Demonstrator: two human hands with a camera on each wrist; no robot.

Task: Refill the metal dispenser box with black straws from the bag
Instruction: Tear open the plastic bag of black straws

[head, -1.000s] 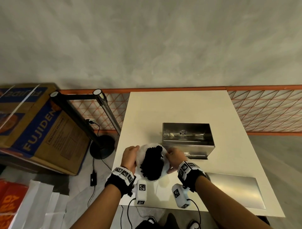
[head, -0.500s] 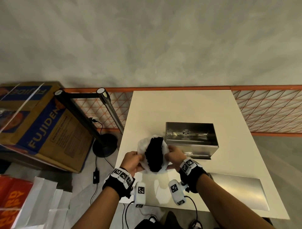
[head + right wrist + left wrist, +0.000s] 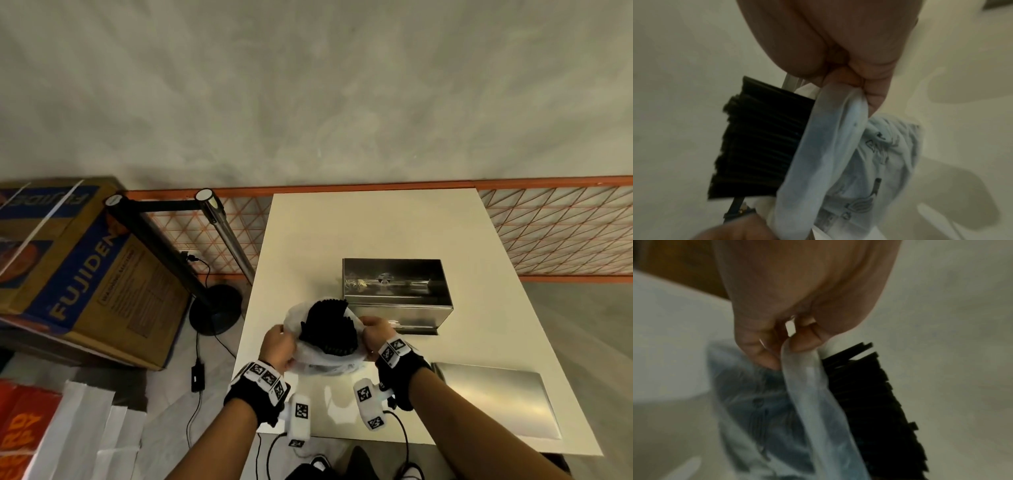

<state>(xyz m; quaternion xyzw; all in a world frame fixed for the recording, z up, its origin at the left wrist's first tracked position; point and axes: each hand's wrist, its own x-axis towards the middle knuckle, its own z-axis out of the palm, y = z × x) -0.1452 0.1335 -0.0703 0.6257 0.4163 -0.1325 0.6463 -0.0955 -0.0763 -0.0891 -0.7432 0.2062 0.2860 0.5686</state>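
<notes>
A clear plastic bag (image 3: 322, 361) of black straws (image 3: 329, 325) is held over the white table (image 3: 376, 226), just left of and in front of the open metal dispenser box (image 3: 394, 284). My left hand (image 3: 279, 346) pinches the bag's left rim and my right hand (image 3: 376, 334) pinches its right rim. The straw ends stick out of the pulled-down plastic. In the left wrist view my left hand (image 3: 789, 344) grips rolled plastic (image 3: 809, 394) beside the straws (image 3: 869, 402). In the right wrist view my right hand (image 3: 851, 84) grips the bag (image 3: 828, 146) beside the straws (image 3: 760, 138).
The flat metal lid (image 3: 493, 397) lies on the table at the front right. Left of the table stand a barrier post (image 3: 226, 236), a black stand (image 3: 212, 308) and a cardboard box (image 3: 78, 274). Cables (image 3: 198, 359) run over the floor.
The bag's rim has been pulled further down, so more of the straw bundle stands bare. Both hands with the bag have shifted slightly toward the box.
</notes>
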